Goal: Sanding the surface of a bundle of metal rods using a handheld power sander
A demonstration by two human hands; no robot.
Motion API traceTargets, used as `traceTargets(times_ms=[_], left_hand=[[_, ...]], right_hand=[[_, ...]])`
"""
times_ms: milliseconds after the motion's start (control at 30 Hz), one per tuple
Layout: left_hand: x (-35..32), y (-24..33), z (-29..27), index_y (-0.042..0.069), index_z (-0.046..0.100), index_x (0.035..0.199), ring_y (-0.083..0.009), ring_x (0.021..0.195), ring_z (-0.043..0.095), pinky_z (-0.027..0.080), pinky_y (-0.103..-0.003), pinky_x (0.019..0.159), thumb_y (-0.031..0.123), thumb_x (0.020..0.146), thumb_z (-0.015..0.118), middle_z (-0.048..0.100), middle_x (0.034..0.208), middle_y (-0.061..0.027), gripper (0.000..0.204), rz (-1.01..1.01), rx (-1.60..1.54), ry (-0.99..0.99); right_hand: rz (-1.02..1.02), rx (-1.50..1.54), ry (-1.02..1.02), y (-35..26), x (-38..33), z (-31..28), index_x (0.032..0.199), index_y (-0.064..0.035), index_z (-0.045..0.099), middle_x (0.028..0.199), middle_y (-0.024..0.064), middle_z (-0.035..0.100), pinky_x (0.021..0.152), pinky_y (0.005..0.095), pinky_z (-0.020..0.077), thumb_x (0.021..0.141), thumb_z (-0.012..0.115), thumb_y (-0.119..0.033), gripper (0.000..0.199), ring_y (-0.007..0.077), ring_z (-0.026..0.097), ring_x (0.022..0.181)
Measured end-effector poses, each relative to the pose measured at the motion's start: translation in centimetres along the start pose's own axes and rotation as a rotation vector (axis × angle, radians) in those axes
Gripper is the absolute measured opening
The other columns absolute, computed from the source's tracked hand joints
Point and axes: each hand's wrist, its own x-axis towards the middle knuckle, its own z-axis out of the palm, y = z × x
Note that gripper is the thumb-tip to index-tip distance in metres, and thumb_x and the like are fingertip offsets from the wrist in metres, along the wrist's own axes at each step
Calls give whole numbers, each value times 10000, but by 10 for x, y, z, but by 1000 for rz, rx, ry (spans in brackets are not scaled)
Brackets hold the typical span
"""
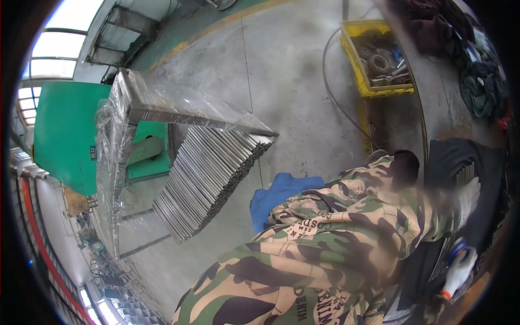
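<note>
At the right, my left hand (468, 204) in a white glove is stretched over dark cloth, just below a small row of thin metal rods (465, 174). Its fingers blur together, and whether they grip a rod is not clear. Lower down, my right hand (459, 275), white-gloved with an orange cuff, is closed on a rounded blue object (458, 252) whose kind I cannot make out. More thin rods (441, 259) lie beside that hand on the dark cloth (447, 154). My camouflage sleeve and clothing (325, 233) fill the lower middle.
A large stack of metal rods (211, 176) lies by a film-wrapped metal frame (127, 114) on the left. Behind it stands a green machine (70, 135). A yellow crate (360, 70) of metal parts is at upper right, a hose (327, 70) beside it. Blue cloth (281, 189) lies near me.
</note>
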Motion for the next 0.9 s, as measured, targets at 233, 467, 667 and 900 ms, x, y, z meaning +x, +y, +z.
traceTargets(times_ms=[233, 467, 667, 900], left_hand=[[-4, -11, -2, -89, 685, 1291, -508, 1457, 498, 242, -711, 1276, 418, 797, 650, 614, 1451, -340, 708, 111, 745, 24], [-7, 1, -51, -46, 689, 1263, -467, 1374, 533, 299, -666, 1220, 390, 829, 657, 634, 1368, -290, 616, 46, -6, 137], [5, 24, -52, -26, 686, 1217, -424, 1285, 564, 364, -615, 1157, 354, 850, 681, 645, 1280, -240, 528, 124, -122, 162], [-2, -26, -72, -1, 683, 1164, -374, 1182, 599, 439, -554, 1085, 311, 874, 708, 659, 1177, -181, 427, 148, 105, 155]], right_hand=[[-181, 90, 101, -48, -13, -6, 1120, 2, 617, 1083, 206, 618, 943, 482, 489, 1058, 532, -103, 149, 418, 622, 1034], [-33, -34, 73, -16, -6, 2, 1082, -12, 616, 1083, 213, 626, 931, 485, 487, 1060, 544, -133, 142, 420, 625, 1023], [6, -133, 104, 24, -31, -3, 1226, -9, 661, 1223, 218, 668, 1036, 483, 483, 1050, 576, -167, 252, 420, 627, 1141], [-41, 62, 145, -97, -13, -25, 1086, -71, 688, 1090, 195, 680, 889, 502, 556, 889, 695, -111, 202, 430, 654, 1012]])
